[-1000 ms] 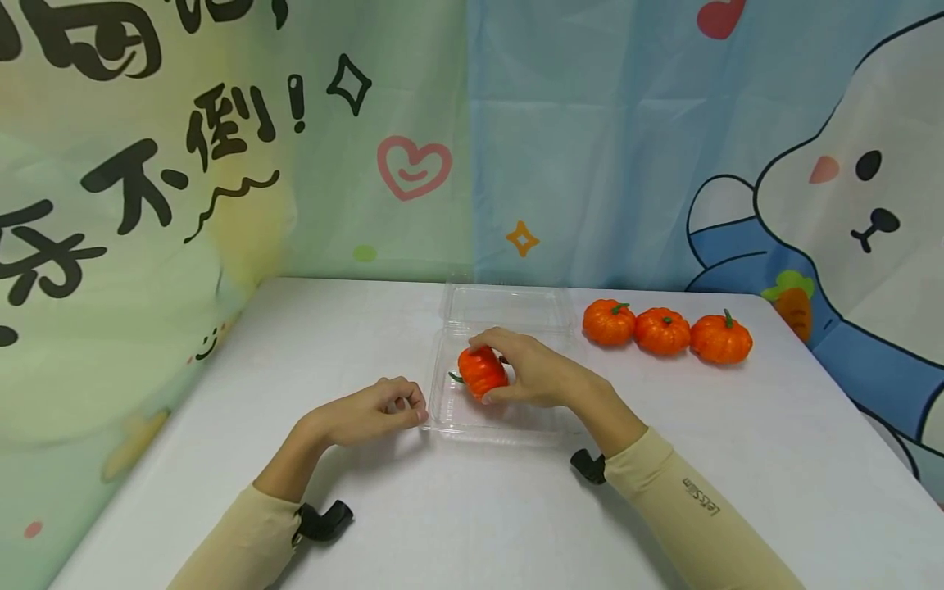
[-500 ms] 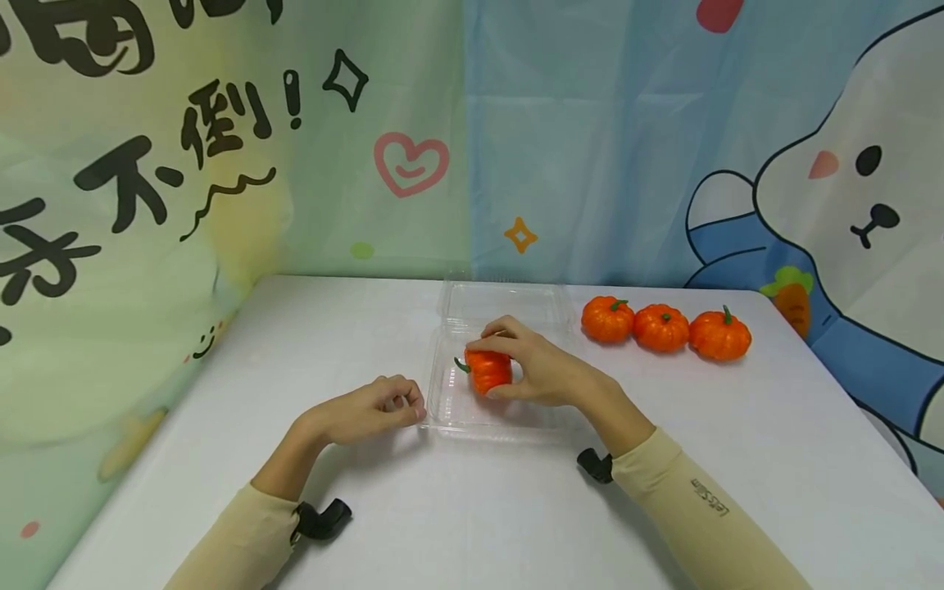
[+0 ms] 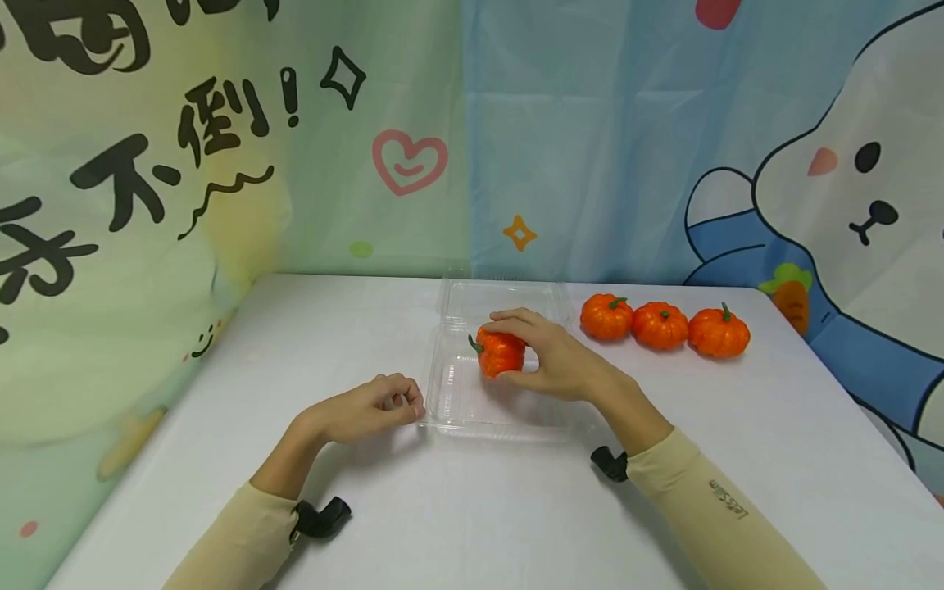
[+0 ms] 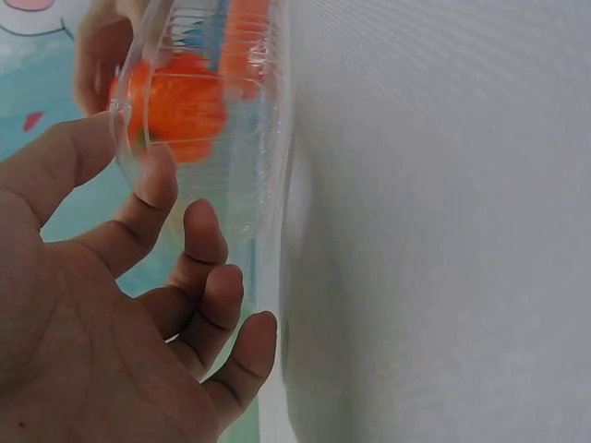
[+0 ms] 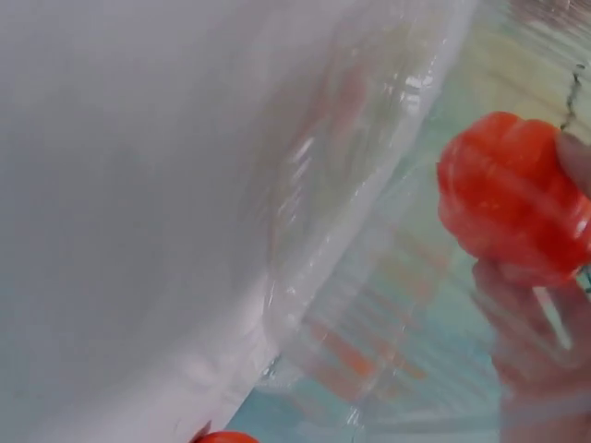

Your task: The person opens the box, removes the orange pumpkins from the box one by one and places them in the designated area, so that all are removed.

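My right hand (image 3: 553, 352) holds a small orange-red pumpkin (image 3: 501, 354) with its fingers on the far side and thumb on the near side. The green stem points left. This pumpkin is over the base of a clear plastic clamshell box (image 3: 460, 414) whose lid lies folded open at the back. Whether it touches the box floor I cannot tell. At the box's front left corner, my left hand (image 3: 376, 410) pinches the rim between thumb and index finger, the other fingers loosely curled. Through the ribbed wall the pumpkin (image 4: 189, 111) shows in the left wrist view.
Three orange pumpkins with green stems stand in a row right of the box: a left one (image 3: 606, 317), a middle one (image 3: 660, 326) and a right one (image 3: 719, 333). A white table (image 3: 472, 516) lies underneath. A printed curtain (image 3: 560, 147) hangs behind it.
My right hand has moved the pumpkin to the right and toward the back over the box, turning its stem slightly upward. The left hand has stayed on the box's corner.
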### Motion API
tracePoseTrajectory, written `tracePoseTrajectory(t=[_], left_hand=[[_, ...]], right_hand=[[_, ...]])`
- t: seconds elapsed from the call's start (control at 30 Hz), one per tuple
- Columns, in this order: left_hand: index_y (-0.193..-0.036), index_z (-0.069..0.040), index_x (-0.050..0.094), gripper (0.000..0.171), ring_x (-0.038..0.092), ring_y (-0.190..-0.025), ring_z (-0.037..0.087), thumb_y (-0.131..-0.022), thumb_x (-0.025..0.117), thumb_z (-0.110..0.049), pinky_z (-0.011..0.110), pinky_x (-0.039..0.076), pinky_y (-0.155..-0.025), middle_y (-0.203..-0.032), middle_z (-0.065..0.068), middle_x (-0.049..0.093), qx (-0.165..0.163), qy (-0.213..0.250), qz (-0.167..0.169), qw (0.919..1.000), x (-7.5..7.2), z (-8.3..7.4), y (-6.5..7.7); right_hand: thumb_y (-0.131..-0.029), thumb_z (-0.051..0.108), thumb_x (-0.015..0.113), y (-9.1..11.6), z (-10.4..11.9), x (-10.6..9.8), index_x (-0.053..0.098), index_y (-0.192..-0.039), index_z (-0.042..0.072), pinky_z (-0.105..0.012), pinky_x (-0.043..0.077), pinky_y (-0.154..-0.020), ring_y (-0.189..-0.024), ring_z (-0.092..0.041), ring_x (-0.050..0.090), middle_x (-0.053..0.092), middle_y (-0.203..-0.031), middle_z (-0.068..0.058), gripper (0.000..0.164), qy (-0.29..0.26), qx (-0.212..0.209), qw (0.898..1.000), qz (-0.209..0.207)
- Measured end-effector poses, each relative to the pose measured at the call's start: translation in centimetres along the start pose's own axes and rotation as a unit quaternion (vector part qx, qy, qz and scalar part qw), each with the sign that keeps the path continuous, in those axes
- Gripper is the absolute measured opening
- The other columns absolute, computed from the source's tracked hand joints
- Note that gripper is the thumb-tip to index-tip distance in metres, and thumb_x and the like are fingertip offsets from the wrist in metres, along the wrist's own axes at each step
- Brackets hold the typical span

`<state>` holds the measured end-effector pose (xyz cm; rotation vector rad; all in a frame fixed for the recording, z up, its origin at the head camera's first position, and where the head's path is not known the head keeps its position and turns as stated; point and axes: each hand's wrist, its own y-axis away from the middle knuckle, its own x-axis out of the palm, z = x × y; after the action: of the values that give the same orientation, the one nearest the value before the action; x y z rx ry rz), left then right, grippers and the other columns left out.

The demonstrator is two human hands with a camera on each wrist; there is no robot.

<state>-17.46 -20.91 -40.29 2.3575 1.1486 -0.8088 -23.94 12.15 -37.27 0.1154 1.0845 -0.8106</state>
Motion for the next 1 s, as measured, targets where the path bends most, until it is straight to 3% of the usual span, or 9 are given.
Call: tracePoseTrajectory(t=[0.2,0.57,1.0], left_hand=[[-0.104,-0.023,0.065,0.011,0.045,-0.103,0.021,-0.102,0.058,-0.032,0.037,0.038,-0.086,-0.101,-0.002,0.059,-0.003,0.000,0.000,1.0000,0.0,-0.1,0.0],[-0.104,-0.025,0.065,0.010,0.046,-0.104,0.022,-0.103,0.059,-0.032,0.039,0.039,-0.087,-0.101,-0.001,0.059,-0.007,0.007,0.002,0.9999,-0.1,-0.3,0.1],[-0.104,-0.025,0.065,0.011,0.046,-0.105,0.023,-0.103,0.058,-0.034,0.040,0.039,-0.088,-0.103,-0.001,0.059,-0.008,0.013,0.008,0.9999,0.0,0.0,0.0]], right_hand=[[-0.087,0.017,0.083,0.5,-0.3,-0.6,0.053,-0.146,0.015,-0.044,0.053,-0.100,-0.128,-0.026,0.055,0.047,-0.147,-0.004,0.066,-0.031,-0.001,0.999,-0.022],[-0.085,0.021,0.085,1.4,-1.3,-1.8,0.055,-0.141,0.015,-0.047,0.054,-0.098,-0.129,-0.023,0.053,0.049,-0.143,-0.004,0.064,-0.009,-0.015,0.998,-0.067],[-0.082,0.021,0.088,3.5,-2.1,-3.7,0.054,-0.139,0.013,-0.051,0.055,-0.094,-0.132,-0.026,0.051,0.048,-0.144,-0.005,0.067,-0.006,0.025,0.993,-0.115]])
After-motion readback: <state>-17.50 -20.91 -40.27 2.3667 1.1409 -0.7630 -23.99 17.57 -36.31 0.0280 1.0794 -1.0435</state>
